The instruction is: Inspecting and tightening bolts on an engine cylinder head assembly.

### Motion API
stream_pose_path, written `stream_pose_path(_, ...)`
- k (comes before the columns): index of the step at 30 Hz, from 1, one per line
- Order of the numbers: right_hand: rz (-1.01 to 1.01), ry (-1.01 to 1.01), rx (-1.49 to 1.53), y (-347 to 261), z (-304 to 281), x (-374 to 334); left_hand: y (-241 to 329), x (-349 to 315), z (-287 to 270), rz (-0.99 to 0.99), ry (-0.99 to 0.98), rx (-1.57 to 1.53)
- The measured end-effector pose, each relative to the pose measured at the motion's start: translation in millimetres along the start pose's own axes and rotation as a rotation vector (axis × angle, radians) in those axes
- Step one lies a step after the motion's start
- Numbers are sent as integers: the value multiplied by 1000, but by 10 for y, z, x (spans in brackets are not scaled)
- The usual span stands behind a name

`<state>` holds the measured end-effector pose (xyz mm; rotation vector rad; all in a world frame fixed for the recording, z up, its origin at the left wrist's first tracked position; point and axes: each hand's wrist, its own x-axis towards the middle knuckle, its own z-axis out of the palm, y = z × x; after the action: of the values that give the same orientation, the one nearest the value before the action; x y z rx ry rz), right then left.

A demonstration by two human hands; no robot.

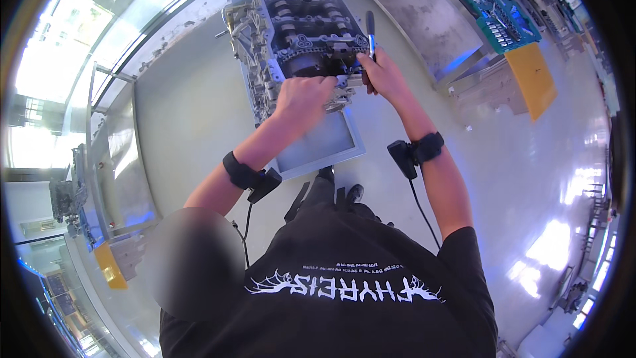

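Observation:
An engine (298,6) with its top uncovered, camshafts and a timing chain showing, stands in front of me. At its near end, my left hand (303,98) has its fingers curled against the front edge; what they hold, if anything, is hidden. My right hand (383,74) is closed at the engine's near right corner. It grips a dark-handled tool (370,26) with a metal shank, whose handle points up and away from me. The tool's lower end is hidden by the hand, so its exact kind cannot be told.
Beneath the engine, a grey metal stand (321,149) reaches toward my feet. A metal-topped workbench (424,10) is at the right, with an open teal socket set (493,13) beyond it. A yellow panel (532,79) hangs nearby. Another metal bench (126,152) stands at left.

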<state>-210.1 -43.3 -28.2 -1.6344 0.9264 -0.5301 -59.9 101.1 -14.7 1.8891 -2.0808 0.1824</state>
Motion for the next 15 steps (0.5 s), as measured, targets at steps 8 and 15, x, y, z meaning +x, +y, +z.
stream_pose_path(8,66,-174,-11,-74,-145,109,-17,-1,72,-7,84,36)
stream_pose_path(15,41,-200,75,-20,-154,138,17,-9,36,-14,65,-13)
